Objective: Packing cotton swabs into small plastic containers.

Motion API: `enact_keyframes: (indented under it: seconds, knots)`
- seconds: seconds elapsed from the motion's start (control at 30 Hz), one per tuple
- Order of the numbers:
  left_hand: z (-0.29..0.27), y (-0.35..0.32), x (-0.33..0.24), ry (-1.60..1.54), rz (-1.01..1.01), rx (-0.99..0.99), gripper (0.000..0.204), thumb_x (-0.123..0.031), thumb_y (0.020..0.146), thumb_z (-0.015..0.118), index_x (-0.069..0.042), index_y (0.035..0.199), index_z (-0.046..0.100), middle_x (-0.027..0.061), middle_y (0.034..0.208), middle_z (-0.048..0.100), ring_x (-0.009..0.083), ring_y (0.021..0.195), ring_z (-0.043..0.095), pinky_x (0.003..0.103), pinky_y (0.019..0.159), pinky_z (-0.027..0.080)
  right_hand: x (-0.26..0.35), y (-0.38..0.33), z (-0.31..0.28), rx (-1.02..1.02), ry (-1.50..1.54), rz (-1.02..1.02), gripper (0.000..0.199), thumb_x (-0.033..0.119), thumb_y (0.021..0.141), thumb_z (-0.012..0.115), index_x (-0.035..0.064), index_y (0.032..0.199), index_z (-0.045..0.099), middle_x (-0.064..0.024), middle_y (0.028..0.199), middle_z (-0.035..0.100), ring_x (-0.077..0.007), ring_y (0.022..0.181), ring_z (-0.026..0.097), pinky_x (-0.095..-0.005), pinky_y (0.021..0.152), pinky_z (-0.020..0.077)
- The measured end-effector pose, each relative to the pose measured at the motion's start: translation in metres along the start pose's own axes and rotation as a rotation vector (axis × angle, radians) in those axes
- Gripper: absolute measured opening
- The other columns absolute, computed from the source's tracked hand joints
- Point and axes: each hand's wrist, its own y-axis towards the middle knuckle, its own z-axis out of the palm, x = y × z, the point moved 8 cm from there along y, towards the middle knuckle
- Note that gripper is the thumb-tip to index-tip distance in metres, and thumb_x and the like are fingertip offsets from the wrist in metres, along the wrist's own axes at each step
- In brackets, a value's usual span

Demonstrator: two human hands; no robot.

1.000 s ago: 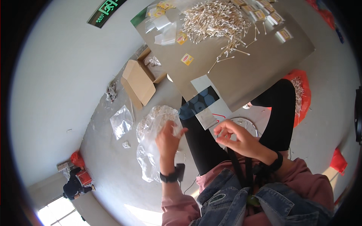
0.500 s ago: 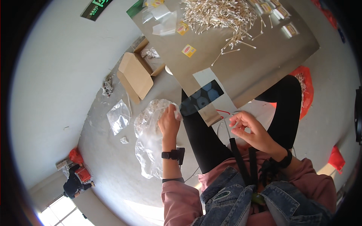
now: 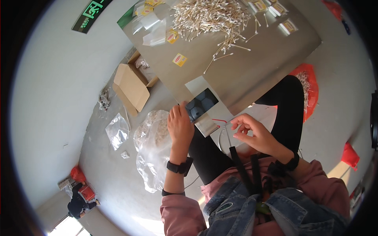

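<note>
My left hand (image 3: 180, 125) is at the near left edge of the table, its fingers curled together beside a dark panel with a hexagon pattern (image 3: 206, 101). What it pinches, if anything, is hidden. The panel lies on a pale plate (image 3: 197, 84) at the table edge, above a cream-coloured block (image 3: 208, 126) with red and grey wires (image 3: 221, 120). My right hand (image 3: 256, 135) hovers to the right of the wires, thumb and bent fingers apart, with no object showing between them. Left of my leg, a large clear plastic bag (image 3: 151, 165) with pale contents stands on the floor.
A heap of cotton swabs (image 3: 210, 17) covers the far table (image 3: 267, 59). Small swab packs (image 3: 288, 26), yellow cards (image 3: 180, 59) and clear sleeves (image 3: 154, 36) lie around it. An open cardboard box (image 3: 132, 87) is at left; a red bag of swabs (image 3: 311, 94) at right.
My left hand has moved from the clear floor bag up to the dark panel's left edge. My right hand stays near the wires with little change. The whole view has shifted slightly.
</note>
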Motion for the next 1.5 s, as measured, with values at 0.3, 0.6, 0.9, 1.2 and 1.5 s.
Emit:
enact_keyframes:
  seconds: [0.3,0.6,0.9,1.2,1.5]
  knots:
    - [-0.011,-0.004,0.006,-0.377,0.17,0.039,0.084,0.0,0.069,0.078,-0.003,0.146,0.044,0.0147,0.132,0.06,0.036,0.118,0.056,0.043,0.099,0.048,0.044,0.1,-0.091,-0.245,-0.948,-0.512,0.049,-0.001,0.084,0.065,0.0106,0.131,0.056,-0.0097,0.133,0.058,-0.0327,0.121,0.056,-0.0431,0.101,0.0466]
    - [-0.008,0.016,-0.015,-0.475,0.183,0.001,0.088,-0.008,0.064,0.087,-0.003,0.143,0.048,0.0154,0.128,0.062,0.0343,0.119,0.058,0.042,0.096,0.05,0.052,0.193,-0.126,-0.311,-1.245,-0.777,0.041,-0.002,0.081,0.065,0.0075,0.121,0.065,-0.0074,0.121,0.065,-0.0275,0.119,0.057,-0.0406,0.103,0.0447]
    - [-0.004,0.091,-0.065,-0.429,0.044,-0.183,0.067,-0.01,0.068,0.087,-0.005,0.129,0.06,0.0133,0.123,0.063,0.0334,0.112,0.058,0.043,0.096,0.047,0.035,0.165,-0.095,-0.345,-0.929,-0.824,0.024,0.0,0.071,0.069,0.0071,0.094,0.072,-0.0001,0.095,0.067,-0.0218,0.097,0.061,-0.0377,0.088,0.0472]
    - [0.017,0.125,-0.087,-0.43,0.116,-0.185,0.056,-0.009,0.071,0.084,-0.006,0.124,0.066,0.0093,0.118,0.064,0.0289,0.103,0.06,0.04,0.087,0.051,0.032,0.162,-0.119,-0.11,-0.954,-0.662,0.057,0.006,0.075,0.076,0.0101,0.129,0.061,-0.002,0.127,0.064,-0.026,0.13,0.052,-0.0502,0.119,0.0297]
    - [0.016,0.141,-0.102,-0.439,0.202,-0.249,0.03,0.0,0.074,0.078,-0.005,0.103,0.074,0.0046,0.101,0.069,0.0241,0.089,0.064,0.036,0.077,0.053,0.029,0.164,-0.146,-0.213,-0.919,-0.723,0.029,0.006,0.075,0.077,0.0091,0.103,0.073,-0.001,0.105,0.069,-0.0229,0.109,0.061,-0.042,0.1,0.046]
